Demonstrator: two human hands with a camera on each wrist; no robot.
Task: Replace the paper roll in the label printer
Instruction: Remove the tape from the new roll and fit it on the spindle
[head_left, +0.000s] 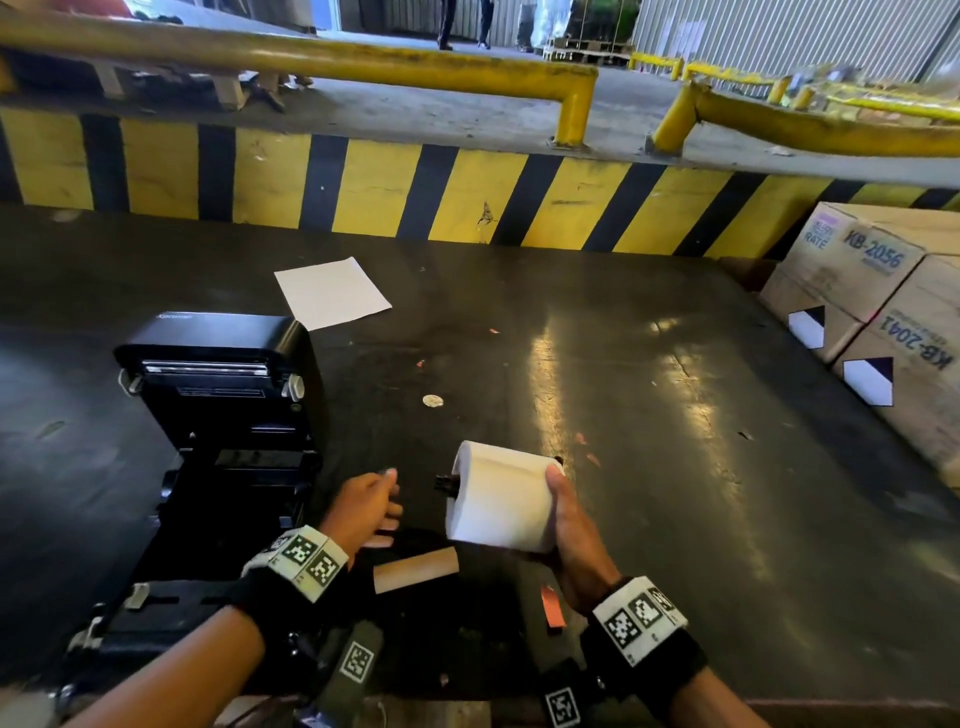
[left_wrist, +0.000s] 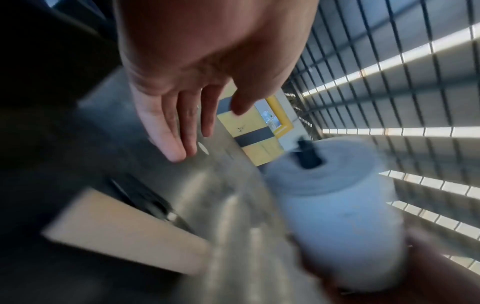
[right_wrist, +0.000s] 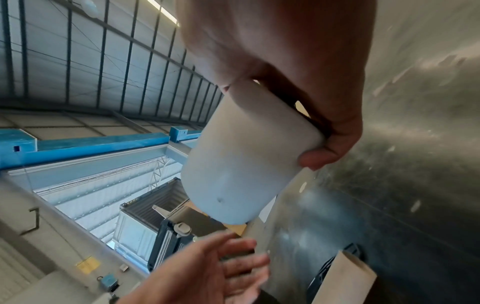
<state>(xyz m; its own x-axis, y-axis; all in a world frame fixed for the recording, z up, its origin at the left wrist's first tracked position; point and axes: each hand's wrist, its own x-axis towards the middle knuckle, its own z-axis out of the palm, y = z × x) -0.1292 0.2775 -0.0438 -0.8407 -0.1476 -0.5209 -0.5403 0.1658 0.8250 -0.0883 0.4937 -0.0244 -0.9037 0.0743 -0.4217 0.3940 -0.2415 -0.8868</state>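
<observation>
My right hand (head_left: 563, 512) grips a full white paper roll (head_left: 501, 496) by its right end, held above the dark table (head_left: 675, 467); a black spindle (head_left: 445, 484) sticks out of its left end. The same roll (right_wrist: 244, 156) fills the right wrist view and appears blurred as the roll (left_wrist: 337, 205) in the left wrist view. My left hand (head_left: 366, 506) hovers open just left of the roll, fingers straight, holding nothing. The black label printer (head_left: 223, 415) stands at the left with its lid raised and its bay open. A bare brown cardboard core (head_left: 415, 569) lies between my hands.
A white sheet (head_left: 332, 292) lies behind the printer. Stacked cardboard boxes (head_left: 883, 312) stand at the table's right edge. A yellow-and-black striped kerb (head_left: 467, 192) and yellow rails (head_left: 363, 57) run along the back. An orange scrap (head_left: 553, 605) lies near my right wrist.
</observation>
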